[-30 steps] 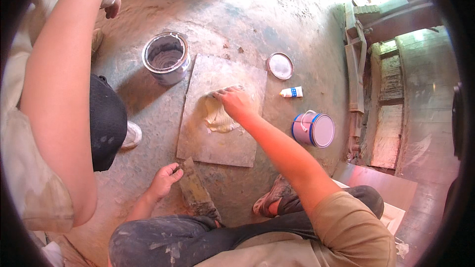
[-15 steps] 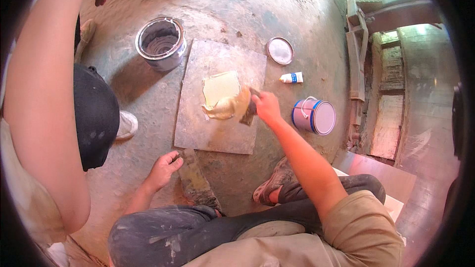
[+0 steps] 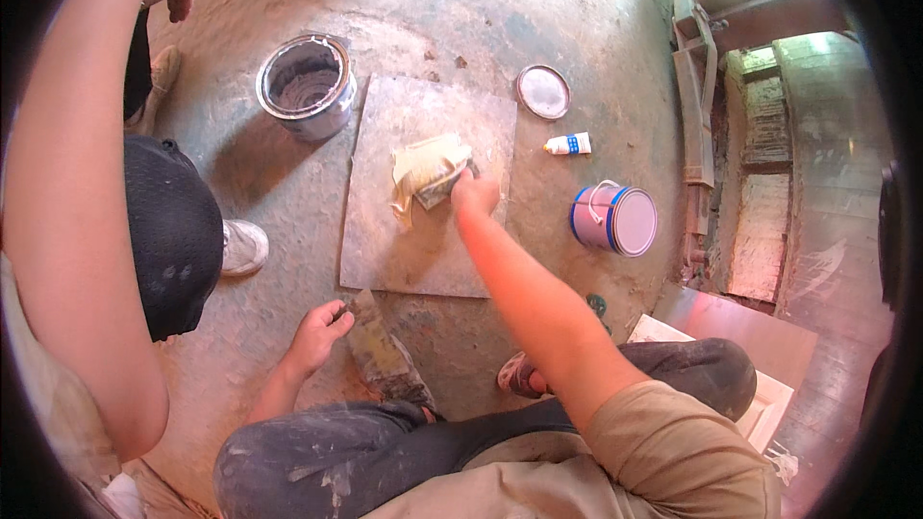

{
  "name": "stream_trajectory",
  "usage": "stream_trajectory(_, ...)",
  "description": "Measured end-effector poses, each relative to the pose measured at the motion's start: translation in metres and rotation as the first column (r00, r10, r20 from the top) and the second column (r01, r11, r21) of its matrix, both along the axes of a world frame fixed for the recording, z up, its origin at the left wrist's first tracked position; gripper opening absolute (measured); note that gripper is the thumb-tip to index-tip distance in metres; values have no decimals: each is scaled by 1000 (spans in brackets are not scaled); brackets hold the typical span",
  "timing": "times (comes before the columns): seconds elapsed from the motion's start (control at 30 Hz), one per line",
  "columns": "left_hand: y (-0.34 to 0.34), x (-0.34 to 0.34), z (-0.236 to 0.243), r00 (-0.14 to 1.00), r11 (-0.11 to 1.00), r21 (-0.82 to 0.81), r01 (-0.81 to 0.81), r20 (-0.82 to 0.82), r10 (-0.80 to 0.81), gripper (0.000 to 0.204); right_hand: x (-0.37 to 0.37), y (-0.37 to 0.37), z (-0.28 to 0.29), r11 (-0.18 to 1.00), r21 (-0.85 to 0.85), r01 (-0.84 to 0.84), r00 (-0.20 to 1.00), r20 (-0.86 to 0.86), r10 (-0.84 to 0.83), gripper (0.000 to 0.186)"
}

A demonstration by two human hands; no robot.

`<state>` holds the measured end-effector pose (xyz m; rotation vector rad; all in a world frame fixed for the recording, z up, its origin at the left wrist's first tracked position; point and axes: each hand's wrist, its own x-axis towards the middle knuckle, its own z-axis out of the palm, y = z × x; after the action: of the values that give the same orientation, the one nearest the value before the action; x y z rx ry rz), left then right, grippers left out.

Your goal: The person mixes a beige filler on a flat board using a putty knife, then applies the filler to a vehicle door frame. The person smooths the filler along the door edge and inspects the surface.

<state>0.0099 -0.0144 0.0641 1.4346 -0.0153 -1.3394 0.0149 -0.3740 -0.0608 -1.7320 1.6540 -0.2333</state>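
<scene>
Reaching over a square grey board (image 3: pixel 404 255), my right hand (image 3: pixel 477 194) is closed on a putty knife (image 3: pixel 437 192). Its blade presses into a pale cream patch of filler paste (image 3: pixel 426 156) on the board. My fingers partly hide the knife's handle. Above my left knee, my left hand (image 3: pixel 319 334) pinches the end of a second scraper (image 3: pixel 380 351), whose wide, smeared blade angles down toward my shin. This scraper is just off the board's near edge.
Left of the board stands an open metal can (image 3: pixel 306 88). On its right lie a round lid (image 3: pixel 543 92), a small white-and-blue tube (image 3: pixel 567 144) and a lilac pail (image 3: pixel 615 219). Another person's arm (image 3: pixel 77 202) and dark-clad knee (image 3: pixel 173 235) occupy the left side.
My right hand has moved left and slightly nearer with the putty knife, from the paste's right side onto it. The paste now looks folded and spread. My left hand stays nearly still.
</scene>
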Motion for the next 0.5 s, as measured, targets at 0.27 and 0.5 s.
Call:
stream_trajectory(0.27, 11, -6, -16, 995, 997, -61, -54, -86, 49, 34, 25, -5, 107, 476, -325, -817, 564, -279, 777, 21)
stream_trajectory(0.5, 7, -1, -3, 999, 996, -81, -23, -41, 20, 34, -21, 38, 31, -4, -689, -724, 370, -394, 841, 30)
